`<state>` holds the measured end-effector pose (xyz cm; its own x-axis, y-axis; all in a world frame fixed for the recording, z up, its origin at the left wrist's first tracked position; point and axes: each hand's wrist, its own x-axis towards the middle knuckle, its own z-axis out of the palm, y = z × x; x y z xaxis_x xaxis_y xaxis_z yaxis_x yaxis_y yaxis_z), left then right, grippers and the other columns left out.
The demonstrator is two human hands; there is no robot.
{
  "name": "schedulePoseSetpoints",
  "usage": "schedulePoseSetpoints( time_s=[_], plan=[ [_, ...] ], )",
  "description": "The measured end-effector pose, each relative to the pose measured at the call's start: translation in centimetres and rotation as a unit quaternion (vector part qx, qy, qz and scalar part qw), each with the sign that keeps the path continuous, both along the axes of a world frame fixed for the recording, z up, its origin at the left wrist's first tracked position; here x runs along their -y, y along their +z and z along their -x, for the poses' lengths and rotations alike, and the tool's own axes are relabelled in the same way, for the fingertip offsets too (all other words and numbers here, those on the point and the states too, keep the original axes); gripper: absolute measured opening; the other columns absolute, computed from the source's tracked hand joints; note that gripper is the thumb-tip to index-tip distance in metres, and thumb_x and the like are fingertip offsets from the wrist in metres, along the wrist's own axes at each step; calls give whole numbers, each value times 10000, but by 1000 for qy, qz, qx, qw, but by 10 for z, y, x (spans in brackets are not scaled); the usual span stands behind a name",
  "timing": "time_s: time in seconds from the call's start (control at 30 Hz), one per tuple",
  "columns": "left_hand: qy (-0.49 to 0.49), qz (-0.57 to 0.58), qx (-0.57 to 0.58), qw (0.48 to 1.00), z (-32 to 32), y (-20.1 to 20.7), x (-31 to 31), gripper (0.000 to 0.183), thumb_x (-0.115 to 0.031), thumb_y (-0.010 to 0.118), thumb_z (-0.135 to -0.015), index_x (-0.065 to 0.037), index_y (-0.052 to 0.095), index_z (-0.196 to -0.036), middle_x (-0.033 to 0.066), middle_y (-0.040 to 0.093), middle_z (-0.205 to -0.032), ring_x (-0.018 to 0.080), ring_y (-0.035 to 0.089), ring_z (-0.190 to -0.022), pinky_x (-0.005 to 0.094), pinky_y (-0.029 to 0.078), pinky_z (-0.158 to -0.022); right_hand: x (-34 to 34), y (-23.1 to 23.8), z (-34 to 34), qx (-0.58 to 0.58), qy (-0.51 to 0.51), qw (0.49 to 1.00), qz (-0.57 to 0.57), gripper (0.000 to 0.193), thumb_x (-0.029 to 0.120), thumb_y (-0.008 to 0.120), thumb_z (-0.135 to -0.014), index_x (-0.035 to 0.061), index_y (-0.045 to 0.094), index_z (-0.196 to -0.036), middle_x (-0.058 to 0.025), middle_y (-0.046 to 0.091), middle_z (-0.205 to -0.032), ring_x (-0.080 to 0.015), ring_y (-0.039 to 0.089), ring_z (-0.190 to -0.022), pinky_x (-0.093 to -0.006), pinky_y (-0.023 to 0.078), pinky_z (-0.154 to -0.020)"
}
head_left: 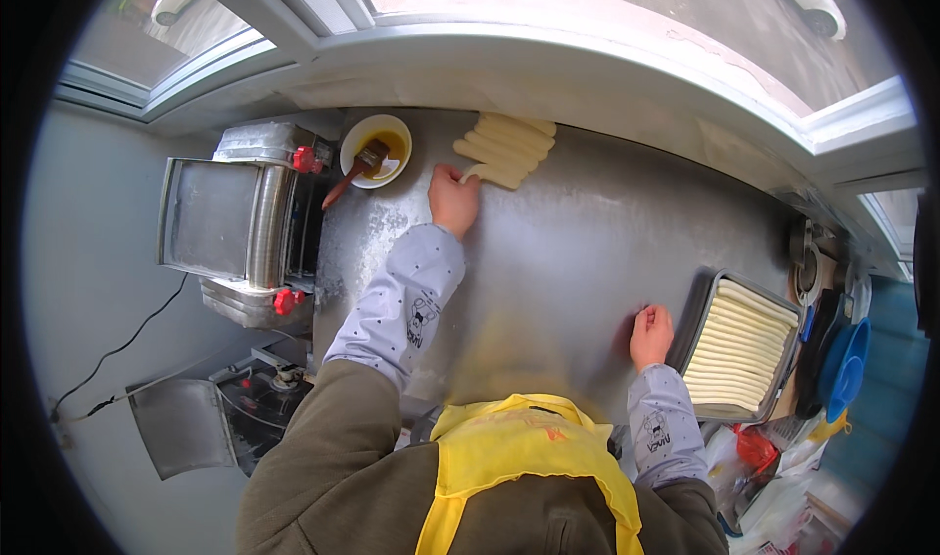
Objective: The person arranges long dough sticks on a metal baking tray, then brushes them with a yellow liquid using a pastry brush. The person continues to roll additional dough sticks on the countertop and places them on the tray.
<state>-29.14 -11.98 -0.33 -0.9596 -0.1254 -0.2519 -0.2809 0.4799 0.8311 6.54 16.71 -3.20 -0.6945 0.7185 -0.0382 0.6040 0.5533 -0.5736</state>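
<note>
Far left: metal rolling machine (230, 217), red knobs on its right side, up against the table's left edge. Just right of it, at the far-left corner: white bowl (377, 124) with yellow liquid (394, 145). Brush (361, 164) leans in it, handle over the rim toward near left, pointing into the narrow gap by the machine.

Left hand (453, 203): just right of and nearer than the bowl, fingertips closed on the left end of a dough strip (483, 172). That strip is nearest in a side-by-side batch of dough strips (504, 144) close to the far table edge, so little room beyond. Left sleeve crosses the near-left part of the steel tabletop (558, 252).

Middle: wide run of bare steel from the left hand to the right hand (651, 338), the main room for moving.

Right hand: fingers loosely curled, just left of the tray; can't tell if it holds anything. Dark tray (697, 313) full of parallel dough rolls (741, 347). Right of the tray it's tight: blue basins (847, 367) near its right edge.
</note>
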Motion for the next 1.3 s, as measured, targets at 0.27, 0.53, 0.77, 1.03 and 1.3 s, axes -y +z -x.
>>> schedulePoseSetpoints(
  time_s=[0.27, 0.53, 0.77, 1.03, 1.3],
  plan=[
    [-264, -162, -76, 948, -133, 54, -35, 260, -101, 721, -928, -19, 607, -1147, 178, 667, -1117, 369, 652, -953, 429, 542, -834, -5, -14, -3, 27, 55, 996, -67, 110, 129, 669, -989, 23, 639, -982, -155, 659, -964, -330, 664, -860, -441, 549, -794],
    [-323, 121, -19, 939, -203, 38, 28, 386, -93, 700, -956, -16, 615, -1324, 230, 665, -1317, 390, 644, -1206, 483, 514, -1037, -4, -19, -8, -32, 87, 995, -36, 84, 106, 658, -982, 26, 639, -1000, -149, 647, -963, -341, 648, -852, -462, 531, -773],
    [-509, 271, -240, 781, -232, 7, -21, 762, -401, 658, -999, -49, 425, -1634, 153, 405, -1708, 420, 302, -1594, 595, 245, -1301, -5, -11, -16, -29, 157, 987, -13, 164, 195, 649, -976, 33, 670, -994, -212, 664, -1022, -442, 609, -1003, -569, 488, -874],
    [-566, 341, -133, 739, -265, 42, 17, 742, -441, 624, -1006, -152, 421, -1658, 148, 368, -1729, 466, 272, -1600, 696, 209, -1276, -3, -16, -19, -69, 195, 978, -37, 109, 145, 651, -945, 46, 655, -991, -182, 647, -1003, -415, 596, -992, -548, 476, -879],
    [-487, 298, -248, 783, -232, -11, -17, 774, -424, 587, -1031, -19, 377, -1656, 187, 338, -1744, 419, 271, -1620, 679, 153, -1302, 0, -21, -19, -83, 192, 976, -63, 108, 152, 658, -932, 63, 657, -994, -171, 644, -1009, -401, 586, -985, -543, 474, -879]
  ],
)
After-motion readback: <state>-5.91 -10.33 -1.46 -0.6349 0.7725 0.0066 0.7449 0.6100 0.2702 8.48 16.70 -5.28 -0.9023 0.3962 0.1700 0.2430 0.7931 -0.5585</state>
